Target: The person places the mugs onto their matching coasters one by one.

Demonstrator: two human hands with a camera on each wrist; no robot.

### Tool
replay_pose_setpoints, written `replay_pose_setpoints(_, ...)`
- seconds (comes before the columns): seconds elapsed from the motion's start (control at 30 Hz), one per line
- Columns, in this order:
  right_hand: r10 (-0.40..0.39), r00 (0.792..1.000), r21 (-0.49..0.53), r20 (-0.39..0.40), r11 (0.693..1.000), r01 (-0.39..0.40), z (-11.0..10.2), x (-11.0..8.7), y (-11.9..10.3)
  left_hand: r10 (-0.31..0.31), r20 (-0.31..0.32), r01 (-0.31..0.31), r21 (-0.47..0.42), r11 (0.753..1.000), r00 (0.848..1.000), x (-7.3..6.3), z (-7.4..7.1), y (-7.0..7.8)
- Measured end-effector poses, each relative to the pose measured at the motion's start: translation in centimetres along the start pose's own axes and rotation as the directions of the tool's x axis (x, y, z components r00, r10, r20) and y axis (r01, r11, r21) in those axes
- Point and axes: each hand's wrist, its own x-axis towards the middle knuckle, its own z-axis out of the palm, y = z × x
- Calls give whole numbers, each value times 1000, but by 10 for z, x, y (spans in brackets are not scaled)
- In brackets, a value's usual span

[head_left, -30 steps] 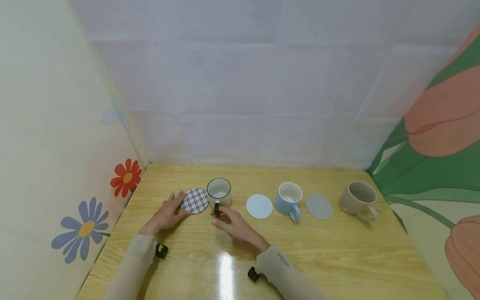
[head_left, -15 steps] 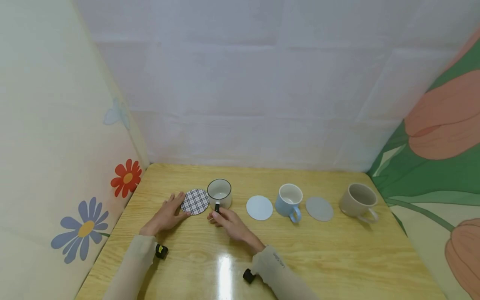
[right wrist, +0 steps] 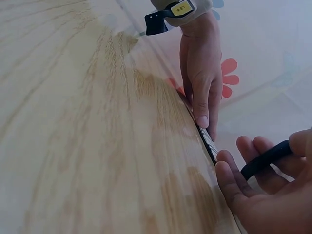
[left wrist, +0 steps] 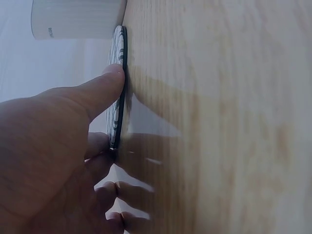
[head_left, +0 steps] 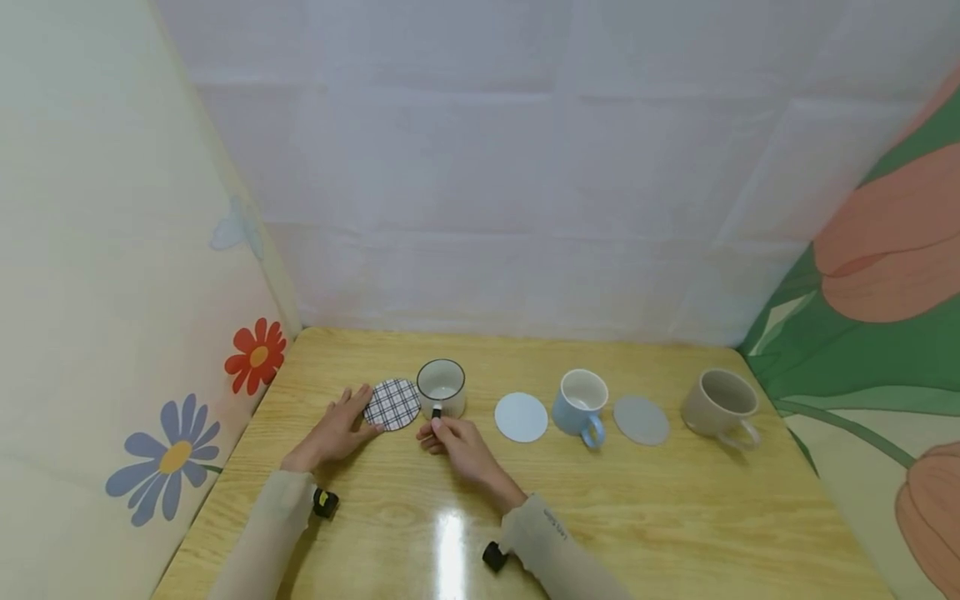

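A round plaid coaster (head_left: 392,405) lies on the table. My left hand (head_left: 335,428) holds it at its left side, thumb and index finger spread along the edge. Right beside the coaster stands a white mug (head_left: 453,404) with a dark rim. My right hand (head_left: 463,450) pinches this mug's black handle (right wrist: 265,160), the thumb lying on top of it. In the left wrist view the mug (left wrist: 78,19) appears beyond the coaster's far end, while the left thumb (left wrist: 105,90) touches the coaster's rim.
Toward the right stand a pale blue coaster (head_left: 521,417), a light blue mug (head_left: 573,416), a grey coaster (head_left: 641,420) and a beige mug (head_left: 708,412). A white cloth wall (head_left: 480,208) rises behind the wooden table (head_left: 675,517); flowered side walls flank it.
My right hand has shifted its fingers around the white mug's handle, bringing the thumb on top. The left hand, coasters and mugs have stayed in place; the view has tilted slightly.
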Motion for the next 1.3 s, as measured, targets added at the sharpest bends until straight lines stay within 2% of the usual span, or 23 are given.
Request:
replay_pose_setpoints(0.33,13,998,34,-69,999,-11,2,1,1,-7,10,7,-8,1000,1000,2,1,-2)
replay_pose_setpoints(0.77,13,989,38,-145,999,-8,7,1,4,5,-11,-5,-6,1000,1000,1,1,-1)
replay_pose_setpoints(1.3,5,986,4,-169,1000,-5,3,0,-7,8,-3,-8,-7,1000,1000,2,1,-3)
